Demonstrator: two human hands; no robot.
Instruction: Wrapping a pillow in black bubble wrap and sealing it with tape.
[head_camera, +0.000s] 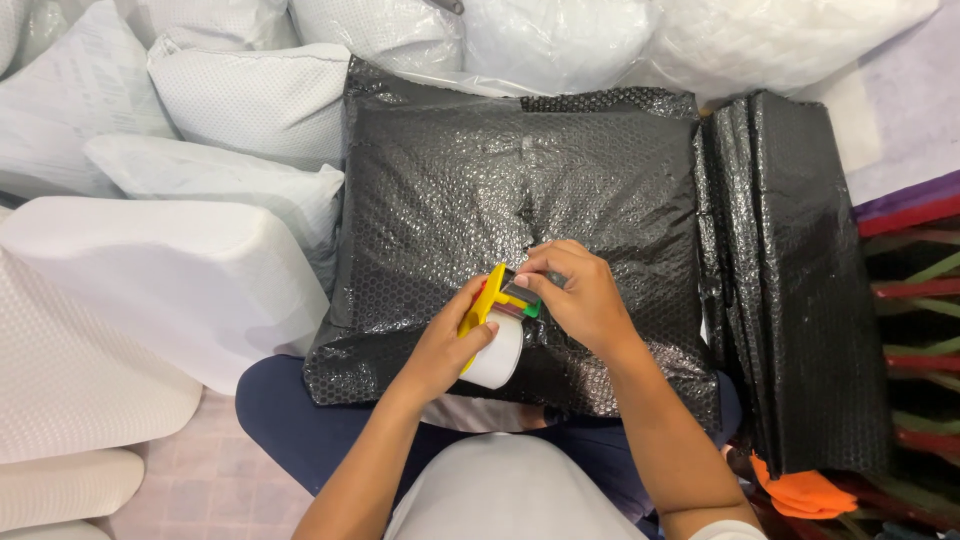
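A large parcel wrapped in black bubble wrap lies across my lap. My left hand grips a yellow tape dispenser with a white roll of tape, held against the parcel's near side. My right hand pinches at the dispenser's green front end, fingers closed around the tape's edge there.
A stack of folded black bubble-wrap bags leans at the right. White foam pillows and clear-bagged pillows crowd the left and back. An orange cloth lies at lower right beside a striped mat.
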